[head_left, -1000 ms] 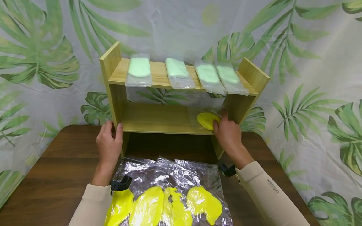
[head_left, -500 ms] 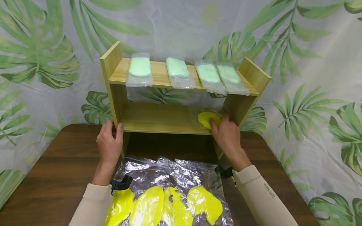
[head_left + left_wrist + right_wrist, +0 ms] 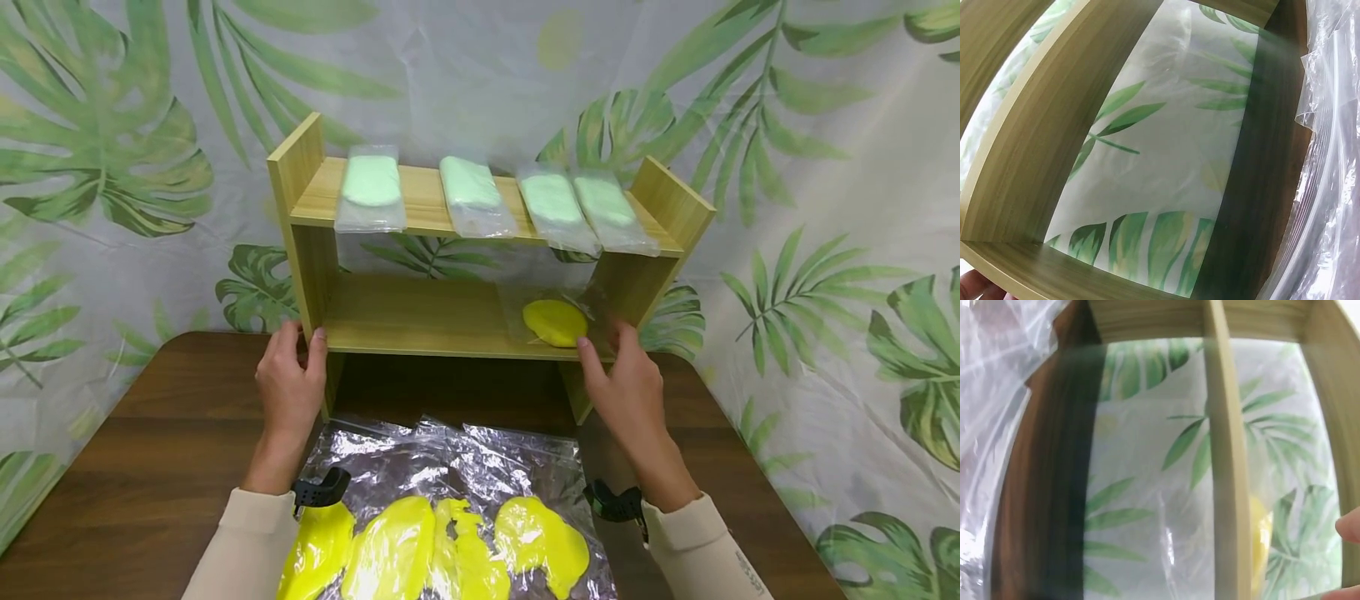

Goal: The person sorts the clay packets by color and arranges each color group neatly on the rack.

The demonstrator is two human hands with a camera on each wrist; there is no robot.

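Note:
A small wooden two-tier shelf [image 3: 420,312] stands on the dark table. My left hand [image 3: 291,379] holds its left side panel, thumb by the middle board's front corner; in the left wrist view only the fingertips [image 3: 975,287] show past the panel's edge. On the middle board, at the right, lies a clear bag with a flattened yellow lump [image 3: 555,323], partly seen in the right wrist view too. My right hand [image 3: 628,387] is just in front of this bag, near the right panel, thumb and fingers spread apart, gripping nothing visible.
Several clear bags with pale green slabs [image 3: 371,180] lie along the top board, their ends hanging over its front edge. In front of the shelf, clear zip bags with flattened yellow lumps [image 3: 393,542] overlap on the table [image 3: 150,467]. A leaf-print cloth [image 3: 480,75] hangs behind.
My right hand pressed on the yellow lump's bag, then drew back off it toward the right and the front. The bag stays on the middle board. The left hand has not moved.

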